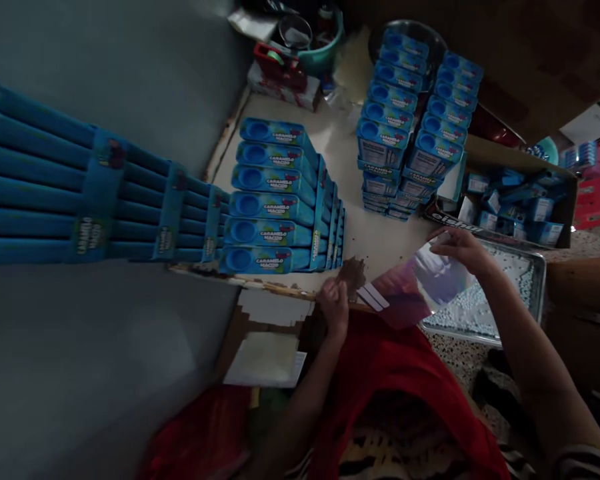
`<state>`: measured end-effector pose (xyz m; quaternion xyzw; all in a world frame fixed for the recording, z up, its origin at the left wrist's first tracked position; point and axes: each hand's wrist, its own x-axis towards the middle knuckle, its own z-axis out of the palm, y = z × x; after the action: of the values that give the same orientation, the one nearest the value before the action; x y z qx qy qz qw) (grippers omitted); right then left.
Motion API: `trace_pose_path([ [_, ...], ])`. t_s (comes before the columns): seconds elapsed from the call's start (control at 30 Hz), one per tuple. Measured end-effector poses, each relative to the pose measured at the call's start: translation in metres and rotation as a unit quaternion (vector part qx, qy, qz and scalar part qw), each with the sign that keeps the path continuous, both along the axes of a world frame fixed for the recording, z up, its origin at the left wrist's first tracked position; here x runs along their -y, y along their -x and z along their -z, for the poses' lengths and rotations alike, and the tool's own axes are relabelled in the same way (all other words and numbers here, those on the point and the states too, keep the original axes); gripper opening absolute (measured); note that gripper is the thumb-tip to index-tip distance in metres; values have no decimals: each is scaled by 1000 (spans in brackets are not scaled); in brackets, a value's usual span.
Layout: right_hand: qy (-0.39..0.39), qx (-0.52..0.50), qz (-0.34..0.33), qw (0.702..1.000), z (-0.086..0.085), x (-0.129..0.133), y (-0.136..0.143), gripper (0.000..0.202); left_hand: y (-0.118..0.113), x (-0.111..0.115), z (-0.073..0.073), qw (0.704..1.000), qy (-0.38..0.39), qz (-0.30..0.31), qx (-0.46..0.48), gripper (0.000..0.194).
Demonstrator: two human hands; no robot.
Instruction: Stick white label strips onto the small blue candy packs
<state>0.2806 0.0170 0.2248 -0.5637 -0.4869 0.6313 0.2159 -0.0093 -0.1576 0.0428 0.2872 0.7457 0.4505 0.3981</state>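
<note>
My right hand (pixel 463 252) pinches the upper right of a glossy purple-pink sheet (pixel 397 290), which looks like printed plastic film or a bag. The sheet slants over the table's front edge, with white stripes at its left end. My left hand (pixel 334 307) is closed at the table edge, just left of the sheet, beside a worn brown patch (pixel 353 275). What its curled fingers hold, if anything, is hidden. Left of it stand stacked blue boxes (pixel 260 208) marked "Caramelo Macizo", with longer blue packs (pixel 40 193) reaching further left.
Two more stacks of blue boxes (pixel 387 133) rise at the back. To the right, a cardboard box (pixel 523 239) contains small blue packets. Below it is a metal tray (pixel 540 287) of small pale pieces. A red tape dispenser (pixel 280 67) and a teal basin (pixel 325 57) sit at the rear.
</note>
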Motion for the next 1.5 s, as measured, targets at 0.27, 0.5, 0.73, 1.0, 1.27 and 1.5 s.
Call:
trace_pose_path([
  [0.27,32,-26,43,998,12,-8,-12,54,-30,-20,-92,897,-22,15,442,72],
  [0.5,-218,226,38,948,22,13,-1,38,-33,-44,-113,947,16,17,320,53],
  [0.73,-539,284,-137,781,-17,66,91,31,-20,-40,-155,953,6,64,295,56],
  [1.0,-597,257,-141,747,15,103,108,43,-32,-37,-179,946,-6,-2,324,65],
  [1.27,-605,262,-111,744,31,123,92,36,-34,-37,-179,922,-4,21,386,64],
  [1.5,-623,259,-78,734,20,110,96,9,-23,-43,-168,909,38,29,414,60],
])
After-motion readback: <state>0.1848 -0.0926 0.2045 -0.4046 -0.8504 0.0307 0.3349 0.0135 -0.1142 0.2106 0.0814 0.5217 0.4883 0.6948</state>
